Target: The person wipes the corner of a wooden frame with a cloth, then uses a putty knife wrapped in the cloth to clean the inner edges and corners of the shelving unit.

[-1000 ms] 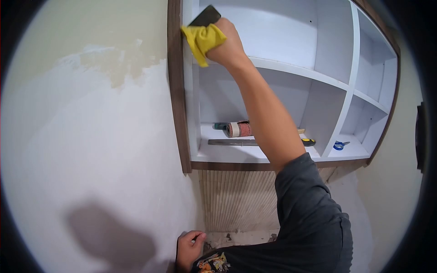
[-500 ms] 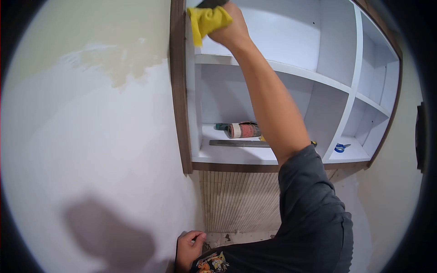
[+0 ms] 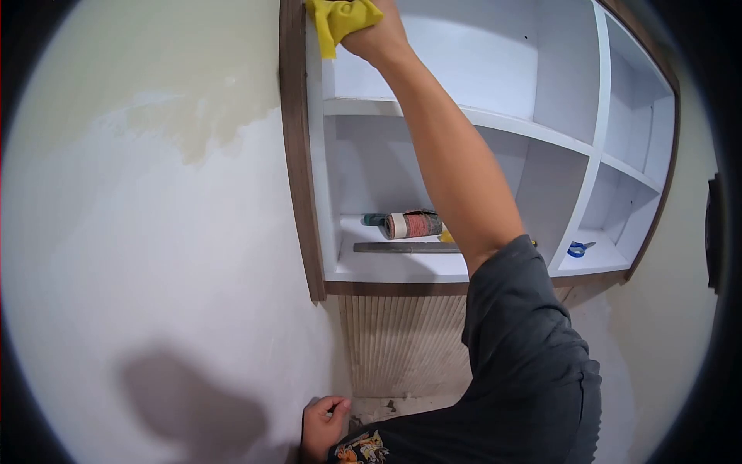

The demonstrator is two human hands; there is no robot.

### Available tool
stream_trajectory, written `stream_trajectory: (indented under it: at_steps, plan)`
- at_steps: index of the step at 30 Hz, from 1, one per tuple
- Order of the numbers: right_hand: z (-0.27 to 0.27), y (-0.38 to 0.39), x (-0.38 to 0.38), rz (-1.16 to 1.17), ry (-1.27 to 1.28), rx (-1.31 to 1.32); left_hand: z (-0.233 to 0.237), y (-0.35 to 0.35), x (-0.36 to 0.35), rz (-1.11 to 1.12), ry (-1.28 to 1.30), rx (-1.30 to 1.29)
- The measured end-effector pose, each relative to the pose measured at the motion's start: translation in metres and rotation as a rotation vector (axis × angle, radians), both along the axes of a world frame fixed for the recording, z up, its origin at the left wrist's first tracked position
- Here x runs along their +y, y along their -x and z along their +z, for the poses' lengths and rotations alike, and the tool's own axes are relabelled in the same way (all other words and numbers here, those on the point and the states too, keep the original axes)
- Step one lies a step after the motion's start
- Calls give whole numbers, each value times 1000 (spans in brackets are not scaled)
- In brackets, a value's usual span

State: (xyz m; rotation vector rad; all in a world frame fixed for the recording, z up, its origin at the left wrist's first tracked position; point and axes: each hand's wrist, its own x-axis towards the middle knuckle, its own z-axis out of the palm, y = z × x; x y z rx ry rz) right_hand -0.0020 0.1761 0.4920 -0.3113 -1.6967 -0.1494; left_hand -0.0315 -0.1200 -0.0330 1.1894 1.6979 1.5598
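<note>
Cloth (image 3: 338, 19): yellow, crumpled, one corner drooping — top of frame, against the white shelf unit (image 3: 464, 69).
Right hand (image 3: 375, 35): fingers clamped on the cloth.
Left hand (image 3: 323, 425): bottom centre, fingers curled — grip unclear.

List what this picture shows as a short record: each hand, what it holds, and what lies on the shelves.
Right hand: raised high, gripping a yellow cloth at the top left of the shelf unit
Left hand: low, fingers curled, by the wall; nothing visible in it
Bottom left shelf: roll and, in front of it, a flat metal bar
Bottom right shelf: blue scissors
Wall colour: white below, beige above
</note>
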Motion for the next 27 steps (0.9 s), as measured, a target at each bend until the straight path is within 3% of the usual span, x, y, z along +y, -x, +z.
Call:
stream_trajectory:
  at_steps: [2, 3, 6, 7, 10, 12, 15, 18, 22, 23, 27]
  plan:
    - [1, 5, -1, -64, -41, -39, -3, 1, 0, -3, -21, 27]
    - [-4, 3, -2, -100, 94, -110, -2, 1, 0, -6, -15, 24]
    - [-26, -20, -8, -65, 19, -226, 1, -1, -2, -10, -4, 31]
    - [-24, -17, 9, -36, -122, -203, -4, 1, -1, -9, -4, 49]
    - [1, 8, 21, -18, -47, 0, -7, 1, 1, -9, -5, -19]
    - [8, 6, 10, -51, -35, -20, -7, 2, 2, -18, -9, -40]
    - [-14, -4, 0, -133, -144, -109, -6, 4, 0, -43, -11, 37]
    - [-42, -23, -7, -31, 22, -261, 0, 0, -4, -49, -6, 84]
    - [-5, -12, -9, -109, -119, -48, 5, -1, -2, -33, 5, 83]
    - [10, -8, -10, -50, -22, 2, 4, 0, -1, -33, 17, 96]
    - [56, 11, -13, -17, -187, 119, -18, 7, 4, -36, 18, 112]
